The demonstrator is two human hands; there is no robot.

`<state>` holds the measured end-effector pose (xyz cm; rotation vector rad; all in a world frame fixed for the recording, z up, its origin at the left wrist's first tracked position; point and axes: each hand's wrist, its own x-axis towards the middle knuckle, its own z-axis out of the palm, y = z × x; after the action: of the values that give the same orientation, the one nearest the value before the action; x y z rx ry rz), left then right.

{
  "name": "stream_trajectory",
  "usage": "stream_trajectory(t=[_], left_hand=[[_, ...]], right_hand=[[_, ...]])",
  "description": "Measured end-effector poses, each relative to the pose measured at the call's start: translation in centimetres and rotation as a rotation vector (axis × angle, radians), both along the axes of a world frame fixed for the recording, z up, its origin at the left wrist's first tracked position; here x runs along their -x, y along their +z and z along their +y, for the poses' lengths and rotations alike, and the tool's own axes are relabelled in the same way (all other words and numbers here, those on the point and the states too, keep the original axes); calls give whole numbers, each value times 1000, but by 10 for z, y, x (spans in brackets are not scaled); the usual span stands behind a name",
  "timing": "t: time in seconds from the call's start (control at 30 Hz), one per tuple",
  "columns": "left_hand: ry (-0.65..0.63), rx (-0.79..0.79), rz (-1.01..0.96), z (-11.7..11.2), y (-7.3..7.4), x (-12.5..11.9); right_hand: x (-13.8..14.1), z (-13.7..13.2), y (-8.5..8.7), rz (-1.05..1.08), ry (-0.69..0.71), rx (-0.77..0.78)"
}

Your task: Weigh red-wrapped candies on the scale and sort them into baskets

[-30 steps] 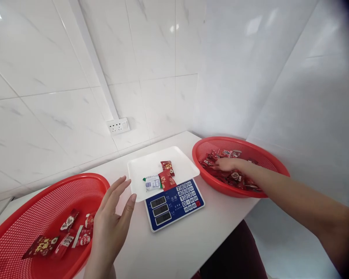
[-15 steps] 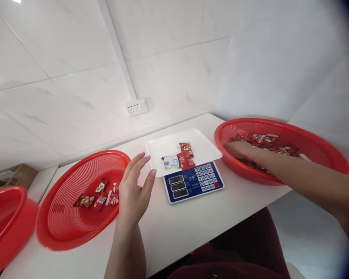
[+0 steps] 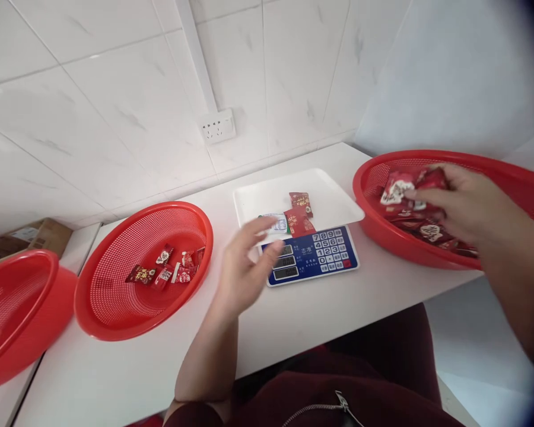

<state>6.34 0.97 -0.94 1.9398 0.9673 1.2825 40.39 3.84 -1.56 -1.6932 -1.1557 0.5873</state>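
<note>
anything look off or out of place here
One white packet lies beside two red packets on the scale tray; the other packets in view look red. Nothing looks spilled or damaged.

Three red baskets point(image 3: 93, 314), one scale point(image 3: 314, 261), one wall socket point(image 3: 218, 126) and one cardboard box point(image 3: 35, 234). Three packets point(image 3: 301, 202) lie on the scale and about six in the middle basket. The right basket's heap is past counting.

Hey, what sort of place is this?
Likely a small weighing or packing station: a digital price scale with snack packets on its white tray, red mesh baskets of the same on either side on a white counter, tiled walls. The right hand grips packets in the right basket.
</note>
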Motion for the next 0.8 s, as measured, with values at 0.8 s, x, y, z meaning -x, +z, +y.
stream_trajectory(t=[0.8], left_hand=[[256, 79, 416, 81, -21, -47]], right_hand=[[110, -91, -103, 413, 620, 446]])
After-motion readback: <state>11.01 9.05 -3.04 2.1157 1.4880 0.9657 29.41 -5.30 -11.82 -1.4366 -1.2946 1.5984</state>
